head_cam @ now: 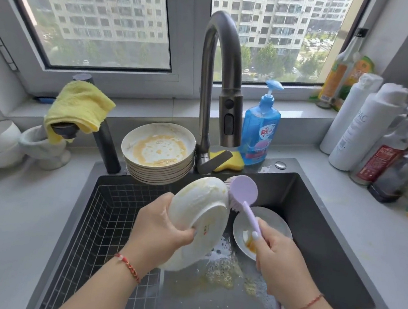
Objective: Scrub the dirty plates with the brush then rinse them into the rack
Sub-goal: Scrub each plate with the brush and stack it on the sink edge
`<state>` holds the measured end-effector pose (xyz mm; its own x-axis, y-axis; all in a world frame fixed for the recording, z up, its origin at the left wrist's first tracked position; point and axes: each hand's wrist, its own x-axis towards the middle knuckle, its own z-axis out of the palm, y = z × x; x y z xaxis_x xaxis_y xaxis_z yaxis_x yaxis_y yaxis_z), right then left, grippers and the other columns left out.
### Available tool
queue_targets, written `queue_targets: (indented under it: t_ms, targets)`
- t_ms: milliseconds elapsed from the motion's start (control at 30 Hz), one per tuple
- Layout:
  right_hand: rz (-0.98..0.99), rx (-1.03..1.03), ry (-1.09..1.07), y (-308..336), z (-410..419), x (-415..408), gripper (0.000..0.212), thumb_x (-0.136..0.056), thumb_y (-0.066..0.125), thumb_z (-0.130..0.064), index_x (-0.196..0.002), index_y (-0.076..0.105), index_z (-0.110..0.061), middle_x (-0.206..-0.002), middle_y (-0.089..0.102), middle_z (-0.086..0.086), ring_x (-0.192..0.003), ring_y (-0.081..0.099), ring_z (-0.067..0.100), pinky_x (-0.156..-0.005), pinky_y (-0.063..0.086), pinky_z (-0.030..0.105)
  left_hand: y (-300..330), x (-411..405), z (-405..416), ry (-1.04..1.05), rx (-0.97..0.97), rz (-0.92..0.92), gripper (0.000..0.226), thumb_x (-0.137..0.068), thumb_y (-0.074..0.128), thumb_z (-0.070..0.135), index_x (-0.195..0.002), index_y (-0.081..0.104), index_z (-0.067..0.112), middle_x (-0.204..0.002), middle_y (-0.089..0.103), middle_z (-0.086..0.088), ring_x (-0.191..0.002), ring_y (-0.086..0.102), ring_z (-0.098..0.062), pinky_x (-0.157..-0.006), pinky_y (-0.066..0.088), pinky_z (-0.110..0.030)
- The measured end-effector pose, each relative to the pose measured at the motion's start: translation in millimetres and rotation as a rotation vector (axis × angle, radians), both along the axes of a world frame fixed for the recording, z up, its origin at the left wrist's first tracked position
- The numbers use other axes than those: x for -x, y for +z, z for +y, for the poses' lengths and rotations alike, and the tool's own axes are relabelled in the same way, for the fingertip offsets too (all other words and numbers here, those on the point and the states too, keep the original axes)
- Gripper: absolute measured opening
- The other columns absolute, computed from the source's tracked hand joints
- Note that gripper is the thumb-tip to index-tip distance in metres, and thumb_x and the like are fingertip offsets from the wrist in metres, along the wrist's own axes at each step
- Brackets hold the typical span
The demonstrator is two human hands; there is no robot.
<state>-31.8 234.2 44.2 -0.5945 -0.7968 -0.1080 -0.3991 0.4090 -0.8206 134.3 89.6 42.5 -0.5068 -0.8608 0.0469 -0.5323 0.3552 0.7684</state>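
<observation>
Scrubbing step: left hand point(160, 228) grips the tilted plate point(196, 221) above the sink point(316, 232); right hand point(279, 261) clasps the lilac brush point(243, 192) against its rim. Next, likely rinsing.

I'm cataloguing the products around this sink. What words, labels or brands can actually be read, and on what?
"PAC": partial letters on the white bottle at right; its start is cut off.
Blue soap bottle: red characters on its label, too blurred to read.
Dark sauce bottle: red label, print too small.
Yellow-labelled bottle on the windowsill: print blurred.
Plate gripped in the left hand: small sticker underneath, illegible.
</observation>
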Motion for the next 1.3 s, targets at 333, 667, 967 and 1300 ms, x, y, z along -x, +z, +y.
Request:
queue_targets:
  t_ms: [333, 667, 967, 1300]
  targets:
    - [0.126, -0.004, 0.193, 43.0, 14.2, -35.6, 0.036, -0.097, 0.045, -0.028, -0.114, 0.046, -0.06, -0.066, 0.06, -0.001, -0.052, 0.048, 0.01, -0.052, 0.04, 0.025, -0.5, -1.7, 3.9, 0.04, -0.055, 0.075, 0.037, -0.064, 0.089, 0.017, -0.084, 0.059, 0.023, -0.081, 0.065, 0.006, -0.075, 0.062, -0.008, -0.059, 0.051, -0.019]
    - [-0.018, -0.098, -0.036, 26.0, 14.0, -3.7, 0.027, -0.099, 0.04, -0.016, -0.109, 0.065, -0.021, -0.045, 0.032, -0.008, -0.032, 0.025, 0.007, -0.04, 0.027, 0.023, 1.5, -16.1, 5.3, 0.018, -0.072, 0.186, 0.042, -0.063, 0.091, 0.016, -0.093, 0.062, 0.026, -0.09, 0.067, 0.005, -0.083, 0.065, -0.01, -0.064, 0.054, -0.02]
    - [0.088, 0.027, 0.232, 56.3, 13.8, -46.2, 0.031, -0.097, 0.044, -0.022, -0.113, 0.055, -0.046, -0.048, 0.043, -0.012, -0.042, 0.037, 0.007, -0.043, 0.028, 0.016, -7.1, -11.5, 3.7, 0.035, -0.154, 0.203, 0.038, -0.062, 0.091, 0.019, -0.088, 0.062, 0.022, -0.084, 0.068, 0.002, -0.078, 0.066, -0.014, -0.061, 0.054, -0.024]
    - [-0.64, -0.033, -0.254, -10.9, 10.8, -6.1, 0.021, -0.094, 0.051, -0.013, -0.087, 0.049, 0.007, -0.047, 0.035, 0.002, -0.032, 0.022, 0.013, -0.039, 0.019, 0.016, -5.7, -21.7, -10.5, 0.179, -0.383, 0.717, 0.078, -0.041, 0.092, 0.03, -0.113, 0.065, 0.015, -0.106, 0.073, -0.01, -0.098, 0.071, -0.031, -0.082, 0.059, -0.051]
